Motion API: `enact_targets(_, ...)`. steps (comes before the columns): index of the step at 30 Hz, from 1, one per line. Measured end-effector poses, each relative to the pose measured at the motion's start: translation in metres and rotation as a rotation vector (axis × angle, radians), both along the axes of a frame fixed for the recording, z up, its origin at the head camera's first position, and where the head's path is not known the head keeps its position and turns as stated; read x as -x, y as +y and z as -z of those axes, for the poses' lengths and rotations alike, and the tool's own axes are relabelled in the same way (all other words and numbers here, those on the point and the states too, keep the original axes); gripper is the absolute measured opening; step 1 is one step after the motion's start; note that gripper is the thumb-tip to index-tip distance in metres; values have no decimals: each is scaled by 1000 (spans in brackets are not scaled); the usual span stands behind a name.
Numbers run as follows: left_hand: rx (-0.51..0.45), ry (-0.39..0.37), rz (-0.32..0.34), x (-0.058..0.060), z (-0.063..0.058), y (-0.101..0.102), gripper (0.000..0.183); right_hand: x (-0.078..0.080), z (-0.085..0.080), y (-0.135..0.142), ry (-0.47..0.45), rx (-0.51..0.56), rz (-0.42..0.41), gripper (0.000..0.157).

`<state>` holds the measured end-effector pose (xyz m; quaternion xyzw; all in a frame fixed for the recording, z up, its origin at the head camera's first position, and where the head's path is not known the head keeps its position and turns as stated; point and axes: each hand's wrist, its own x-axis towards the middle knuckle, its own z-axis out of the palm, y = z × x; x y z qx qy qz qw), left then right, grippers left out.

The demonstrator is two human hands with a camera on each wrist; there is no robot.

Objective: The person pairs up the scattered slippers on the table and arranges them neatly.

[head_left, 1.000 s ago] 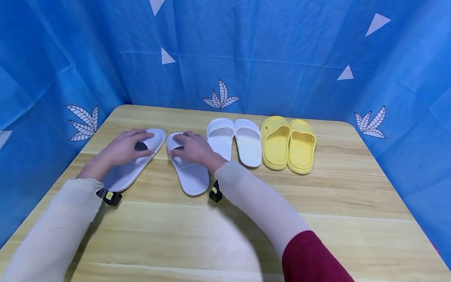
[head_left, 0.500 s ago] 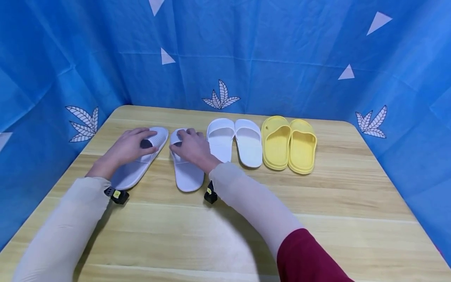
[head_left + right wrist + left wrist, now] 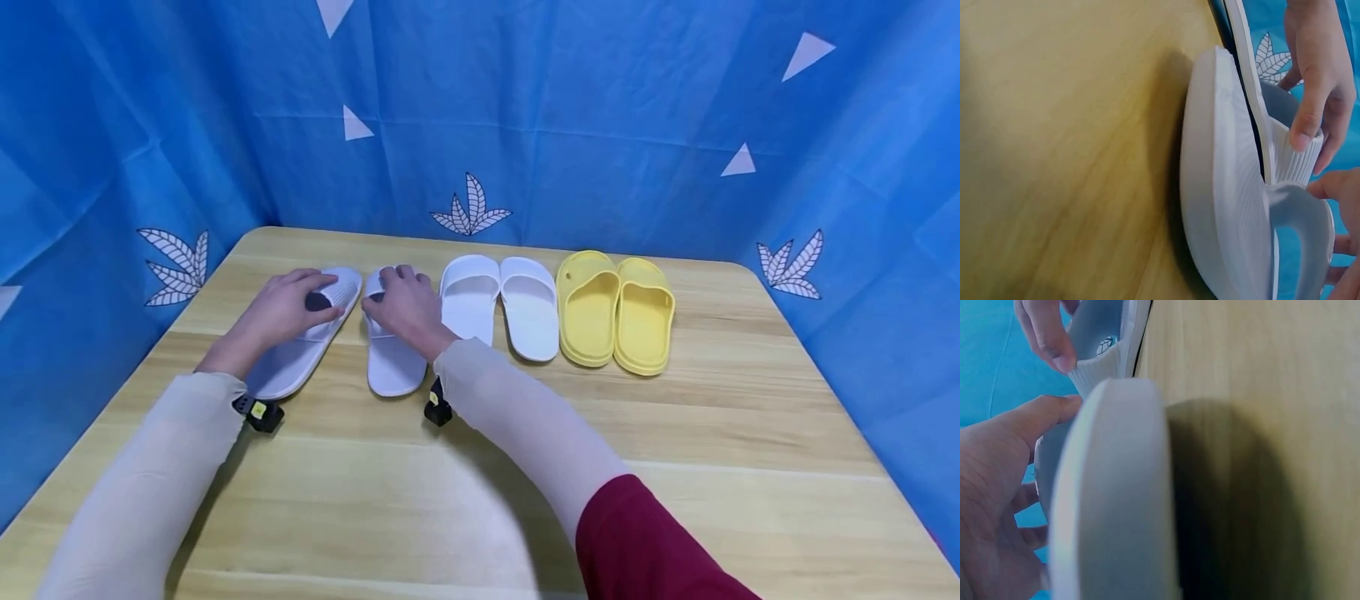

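Observation:
At the table's left, my left hand (image 3: 288, 307) pinches the ribbed strap of a pale grey-white slide slipper (image 3: 288, 364), fingers on one side and thumb on the other. That slipper lies slanted, toe to the back right. My right hand (image 3: 410, 307) holds the strap of its mate (image 3: 396, 367), which points nearly straight back. The toes lie close together with the heels apart. In the left wrist view the left thumb touches the strap, and the sole's edge (image 3: 1122, 487) fills the middle. In the right wrist view the right hand (image 3: 1346, 225) is partly cut off.
Right of these stand two white slide slippers (image 3: 534, 321) side by side. Beside them is a pair of yellow clogs (image 3: 588, 321). All lie near the back edge of the wooden table (image 3: 712, 467). A blue patterned curtain (image 3: 600, 125) surrounds its back and sides.
Both hands have shifted the two grey-white slippers slightly toward the back; the left one also moved right. The right slipper has turned straighter. The white slippers and yellow clogs have stayed put.

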<state>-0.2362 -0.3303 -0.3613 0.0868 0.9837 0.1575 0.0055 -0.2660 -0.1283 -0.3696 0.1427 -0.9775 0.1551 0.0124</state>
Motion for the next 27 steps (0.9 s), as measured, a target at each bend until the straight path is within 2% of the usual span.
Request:
enact_targets(13,7,-5,-46,10,2,10,70,13,1,-1,7,29,54,60)
enact_targets(27,6,-6,-78,24,1,22,68,24,3,0,1,56,62,60)
